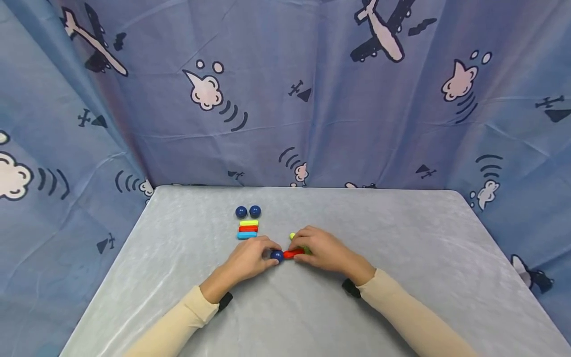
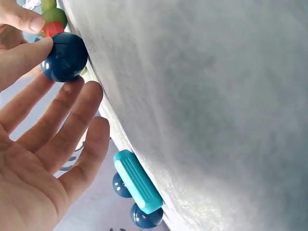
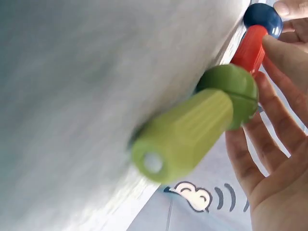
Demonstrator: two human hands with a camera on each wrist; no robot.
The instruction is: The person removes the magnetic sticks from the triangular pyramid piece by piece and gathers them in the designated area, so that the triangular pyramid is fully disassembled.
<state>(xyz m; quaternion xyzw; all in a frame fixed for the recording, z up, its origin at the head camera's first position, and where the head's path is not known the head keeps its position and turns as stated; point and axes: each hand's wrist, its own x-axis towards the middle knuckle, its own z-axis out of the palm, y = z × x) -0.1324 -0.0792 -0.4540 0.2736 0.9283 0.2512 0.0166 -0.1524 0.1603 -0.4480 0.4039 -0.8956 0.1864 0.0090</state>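
My left hand (image 1: 252, 259) pinches a dark blue ball (image 1: 277, 256) between thumb and fingers. The ball (image 2: 66, 57) touches one end of a red rod. My right hand (image 1: 324, 250) grips that red rod (image 1: 292, 254). In the right wrist view the red rod (image 3: 249, 49) joins a green ball (image 3: 231, 94), and a yellow-green rod (image 3: 185, 134) with a hole in its end sticks out from the green ball's other side. My left hand (image 2: 53, 139) has its other fingers spread, and so does my right hand (image 3: 284, 144).
Two dark blue balls (image 1: 248, 211) lie behind a yellow-green rod (image 1: 249, 223), a red rod (image 1: 248, 229) and a light blue rod (image 1: 247, 235), left of the hands. A grey cloth covers the table (image 1: 401, 233); a blue patterned curtain (image 1: 267, 99) hangs behind it.
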